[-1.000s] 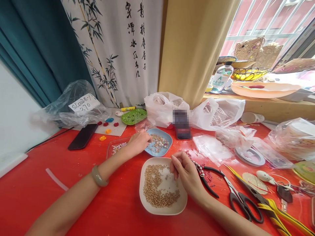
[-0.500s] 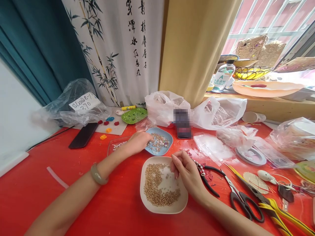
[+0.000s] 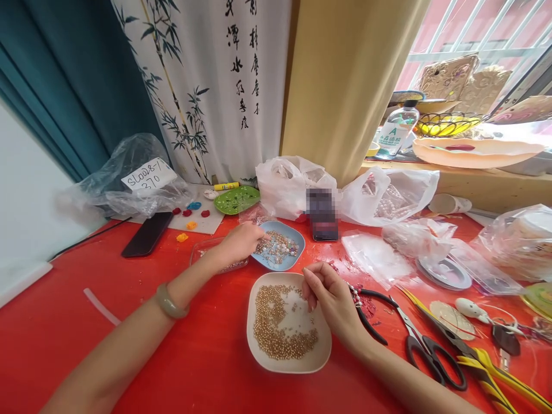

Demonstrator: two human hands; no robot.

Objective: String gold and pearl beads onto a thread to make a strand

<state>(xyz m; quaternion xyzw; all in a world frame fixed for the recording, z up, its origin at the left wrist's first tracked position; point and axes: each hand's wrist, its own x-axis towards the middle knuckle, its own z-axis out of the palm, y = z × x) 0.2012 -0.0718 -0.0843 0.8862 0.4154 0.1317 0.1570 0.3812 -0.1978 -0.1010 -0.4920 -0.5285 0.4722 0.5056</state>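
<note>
Noted a slight drift of the left hand (image 3: 241, 244) up and left against the blue dish (image 3: 276, 265) since the earlier frame; found the right hand (image 3: 330, 299) in practically the same position at the cream dish (image 3: 288, 368). Observed the left fingers (image 3: 259, 231) at the upper-left rim of the blue dish, directed toward mixed beads (image 3: 280, 247) inside; cannot tell whether pinched or loose. Found the right thumb and forefinger pinched together above the upper right of the cream dish; cannot confirm any object in the pinch.

Located gold beads (image 3: 282, 348) in the cream dish, lower centre of the frame, massed along its left and lower sides. Located a clear container (image 3: 233, 267) under the left hand, partly hidden. Recorded a pale green bangle (image 3: 169, 303) on the left arm.

Listed beyond the right hand: a beaded strand (image 3: 357, 296) beside black-handled pliers (image 3: 371, 330), then scissors (image 3: 414, 332) and yellow-and-black-handled pliers (image 3: 483, 368) toward the lower right, all on the red desk (image 3: 202, 356). Logged a dark phone (image 3: 147, 234) flat at centre left, and a blurred phone (image 3: 325, 230) propped upright near centre, between two white plastic bags (image 3: 280, 192). Logged a green tray (image 3: 236, 199) left of centre, near small red, blue and orange rosettes (image 3: 192, 225). Identified a black-capped bottle (image 3: 397, 135) and a peach tray (image 3: 478, 154) at upper right.
</note>
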